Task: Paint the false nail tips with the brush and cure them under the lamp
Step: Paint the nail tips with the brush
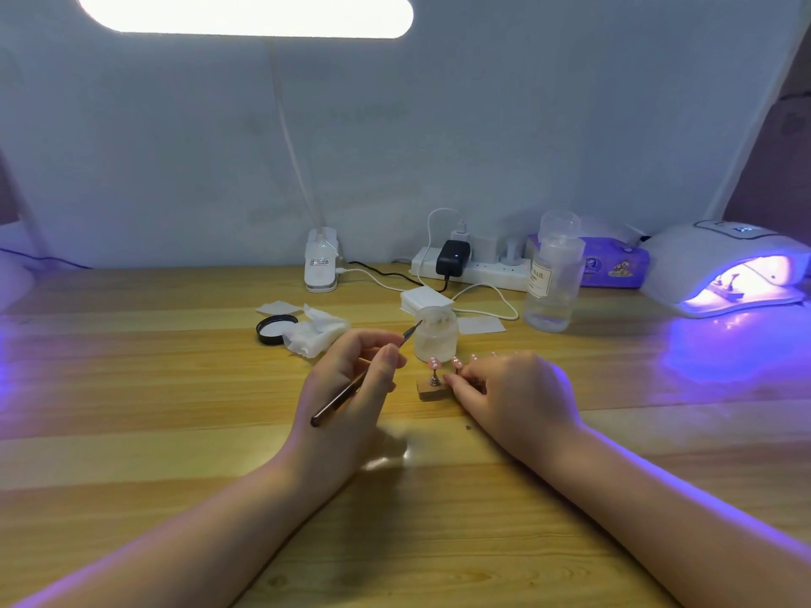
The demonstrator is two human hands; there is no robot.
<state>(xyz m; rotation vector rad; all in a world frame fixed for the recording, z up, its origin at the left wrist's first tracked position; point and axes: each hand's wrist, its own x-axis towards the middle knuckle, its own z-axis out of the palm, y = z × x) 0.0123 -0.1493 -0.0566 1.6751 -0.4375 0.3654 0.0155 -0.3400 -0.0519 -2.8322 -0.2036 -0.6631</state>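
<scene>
My left hand (351, 388) pinches a thin dark brush (338, 399), its tip pointing up and right toward a small clear jar (435, 340). A small wooden stand (432, 392) carries pink false nail tips (434, 362) on metal posts. My right hand (513, 392) grips the right part of the stand and hides most of it; only the stand's left end shows. The white curing lamp (724, 269) stands at the far right, glowing violet, with something small inside its opening.
A black lid (275, 329), crumpled wipes (316, 335) and a stack of white pads (425, 300) lie behind my hands. A clear pump bottle (553, 278), power strip (474, 269), tissue pack (614, 265) and desk-lamp base (321, 265) line the back wall.
</scene>
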